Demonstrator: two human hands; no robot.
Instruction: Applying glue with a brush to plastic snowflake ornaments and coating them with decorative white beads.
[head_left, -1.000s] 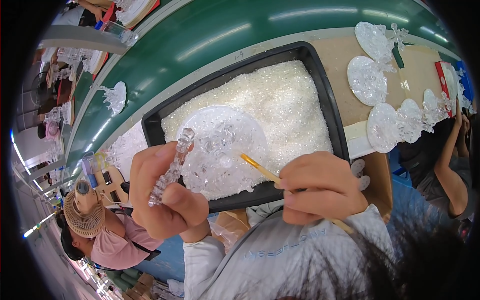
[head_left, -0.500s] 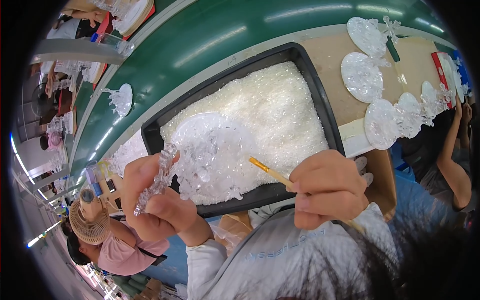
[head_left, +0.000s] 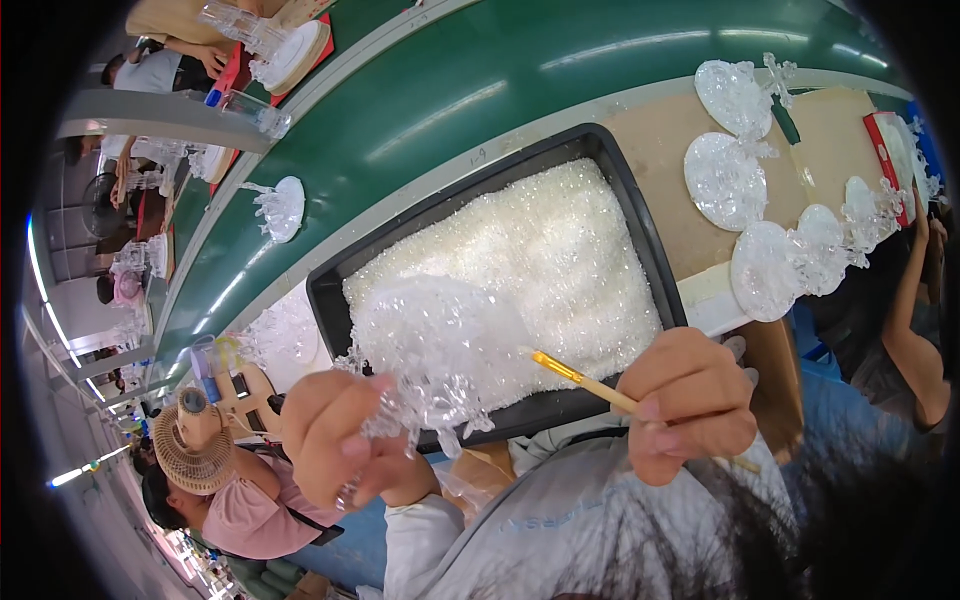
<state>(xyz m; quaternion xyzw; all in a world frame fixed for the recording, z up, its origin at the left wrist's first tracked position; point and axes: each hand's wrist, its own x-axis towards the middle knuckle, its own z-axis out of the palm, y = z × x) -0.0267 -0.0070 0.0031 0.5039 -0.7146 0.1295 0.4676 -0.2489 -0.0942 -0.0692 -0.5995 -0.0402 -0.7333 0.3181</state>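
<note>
The left hand [head_left: 335, 435] gripped a clear, round-based ornament [head_left: 450, 325] over a black tray [head_left: 640, 240] of glittering white granules [head_left: 560, 250]. Across from me, the right hand [head_left: 690, 405] pinched a slim brush [head_left: 590, 385], bristles near the ornament's rim.

Granules [head_left: 570, 235] in a tray [head_left: 645, 238], disc [head_left: 455, 312] over its left part, brush [head_left: 592, 386] right of disc, fan [head_left: 195, 448] at left
</note>
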